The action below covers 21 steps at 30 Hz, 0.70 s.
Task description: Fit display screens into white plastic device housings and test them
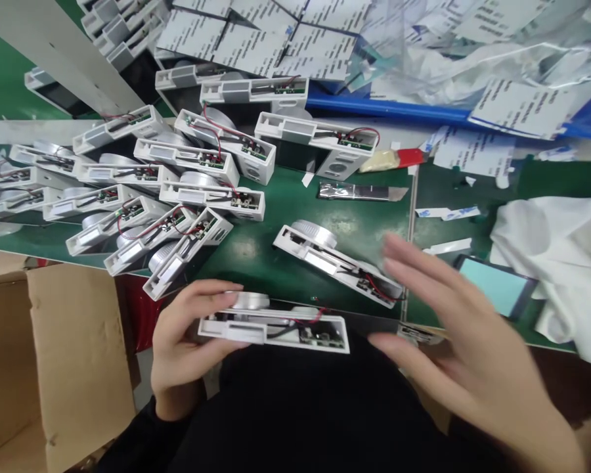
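My left hand (192, 335) grips one end of a white plastic device housing (280, 330), thumb in front and fingers behind. Its open long side faces up and shows red and black wires and a small circuit board; a round silver knob sticks out at the back. To the right, my right hand (453, 328) is blurred, its thumb and fingers spread with nothing between them. A second housing (335, 263) of the same kind lies slanted on the green table (256, 253), just left of my right fingertips.
Several similar housings (201, 194) crowd the table's left side. Behind stand a box cutter (359, 191), a red-and-cream handled tool (394, 159) and a blue tray (389, 108) with labelled panels. A dark-framed panel (495, 286) and white cloth (551, 249) lie right; a cardboard box (83, 355) stands lower left.
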Available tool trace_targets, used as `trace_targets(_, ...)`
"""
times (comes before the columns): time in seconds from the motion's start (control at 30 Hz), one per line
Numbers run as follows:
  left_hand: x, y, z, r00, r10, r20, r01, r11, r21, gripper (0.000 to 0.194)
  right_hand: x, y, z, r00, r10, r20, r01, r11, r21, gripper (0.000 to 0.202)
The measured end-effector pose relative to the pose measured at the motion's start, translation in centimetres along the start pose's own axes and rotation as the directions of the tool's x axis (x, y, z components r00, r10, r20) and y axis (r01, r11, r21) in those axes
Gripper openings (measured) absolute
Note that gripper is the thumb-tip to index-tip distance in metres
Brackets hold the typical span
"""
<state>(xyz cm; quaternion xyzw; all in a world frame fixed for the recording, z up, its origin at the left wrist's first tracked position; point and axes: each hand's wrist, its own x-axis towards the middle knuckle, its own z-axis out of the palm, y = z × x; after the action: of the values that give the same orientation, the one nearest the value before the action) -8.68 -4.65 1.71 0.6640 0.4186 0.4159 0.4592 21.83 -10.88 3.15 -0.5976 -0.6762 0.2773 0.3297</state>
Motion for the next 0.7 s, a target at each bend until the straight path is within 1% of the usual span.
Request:
trace_targets(0.03,-0.1,0.0,0.2,0.995,-0.096,-0.041,0.092,0.992,-0.092,0.045,0.6,0.7,0.5,0.999,-0.045,0.017,0.046,0.996,-0.072,0.061)
trace_targets(0.07,0.0,0.1,0.5,0.976,-0.212,-0.054,0.198,0.961,-0.191,0.041,1.2,1.2,1.1,0.997,-0.08,-0.012,0.079,0.991,-0.109,0.054)
trace_targets(0.1,0.0,0.2,0.9,0.943,-0.33,-0.043,0.305,0.908,-0.286,0.037,1.7,1.7,1.7,0.994,-0.097,-0.045,0.09,0.987,-0.136,0.048)
trace_targets(0.13,0.1,0.4,1.2,0.901,-0.434,-0.014,0.399,0.841,-0.365,0.032,2.1,2.1,2.2,0.992,-0.088,-0.091,0.075,0.987,-0.14,0.042)
trace_targets(0.17,0.3,0.5,1.6,0.858,-0.513,0.025,0.474,0.774,-0.42,0.028,2.4,2.3,2.7,0.987,-0.064,-0.149,0.045,0.991,-0.124,0.038)
trace_targets(0.2,0.4,0.7,1.9,0.823,-0.564,0.065,0.528,0.719,-0.452,0.026,2.6,2.5,3.0,0.979,-0.023,-0.205,0.005,0.996,-0.089,0.036)
trace_targets(0.23,0.6,0.8,2.1,0.799,-0.593,0.102,0.565,0.681,-0.466,0.026,2.7,2.6,3.3,0.966,0.022,-0.257,-0.034,0.999,-0.042,0.034)
trace_targets(0.3,0.8,0.9,2.5,0.77,-0.618,0.156,0.609,0.642,-0.465,0.027,2.9,2.6,3.6,0.933,0.117,-0.339,-0.097,0.992,0.075,0.032)
trace_targets(0.4,1.1,1.0,2.7,0.756,-0.623,0.201,0.633,0.619,-0.465,0.029,3.2,2.6,3.7,0.901,0.219,-0.374,-0.154,0.969,0.195,0.029)
trace_targets(0.5,1.2,1.1,2.9,0.77,-0.593,0.233,0.621,0.617,-0.483,0.028,3.3,2.6,3.7,0.895,0.255,-0.367,-0.177,0.956,0.233,0.03)
trace_targets(0.6,1.4,1.1,3.0,0.794,-0.557,0.242,0.595,0.631,-0.499,0.027,3.4,2.6,3.6,0.892,0.261,-0.37,-0.185,0.956,0.229,0.031)
trace_targets(0.7,1.4,1.1,3.1,0.802,-0.542,0.251,0.588,0.646,-0.487,0.029,3.4,2.7,3.6,0.897,0.251,-0.362,-0.177,0.958,0.225,0.031)
